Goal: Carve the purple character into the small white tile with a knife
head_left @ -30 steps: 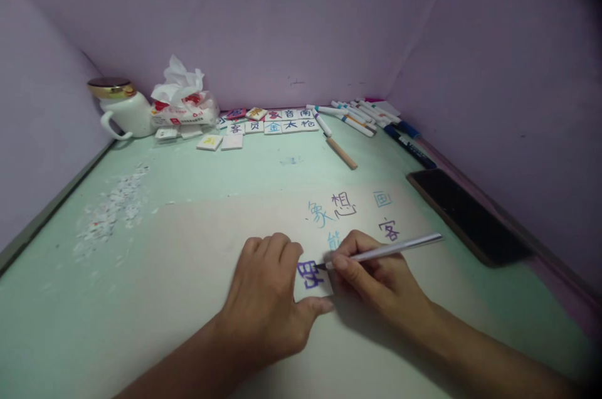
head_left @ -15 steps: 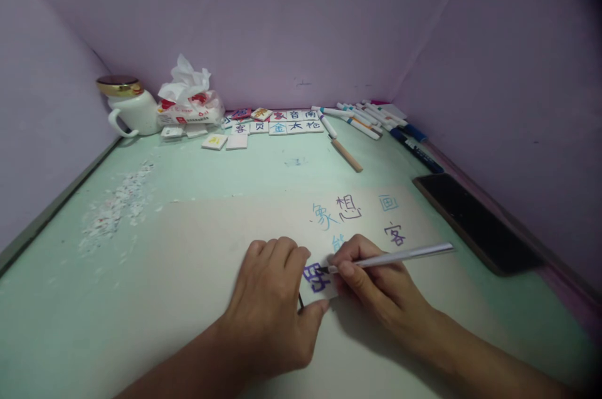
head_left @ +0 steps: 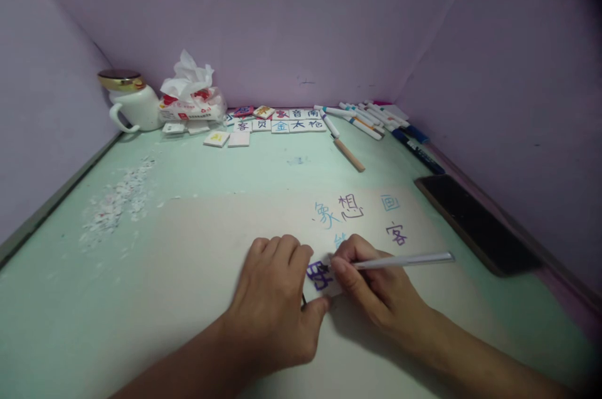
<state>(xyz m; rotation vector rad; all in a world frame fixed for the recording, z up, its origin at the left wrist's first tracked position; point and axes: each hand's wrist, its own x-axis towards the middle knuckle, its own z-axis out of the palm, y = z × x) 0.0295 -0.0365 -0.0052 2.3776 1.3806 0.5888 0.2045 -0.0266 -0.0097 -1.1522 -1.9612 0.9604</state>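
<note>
A small white square block (head_left: 332, 287) with a dark purple character on its face lies on the pale sheet (head_left: 211, 248). My left hand (head_left: 277, 298) grips its left side, fingers along the far edge and thumb at the near edge. In a pen-like hold, my right hand (head_left: 380, 289) is closed around a silver craft knife (head_left: 414, 260). The knife's dark tip is at the upper right of the purple character; my fingers hide part of the block's right side. Handwritten blue and purple characters show on the sheet beyond my right hand.
Finished tiles (head_left: 298, 125), a tissue pack (head_left: 192, 107) and a white mug (head_left: 138, 109) stand along the back wall. White shavings (head_left: 117, 201) are heaped left. Markers (head_left: 367, 120), a wooden-handled tool (head_left: 348, 154) and a phone (head_left: 475, 223) lie right.
The knife's handle has tilted a little flatter and its tip has shifted slightly. The block appears slightly turned; my left hand keeps its grip. The whole view has shifted slightly.
</note>
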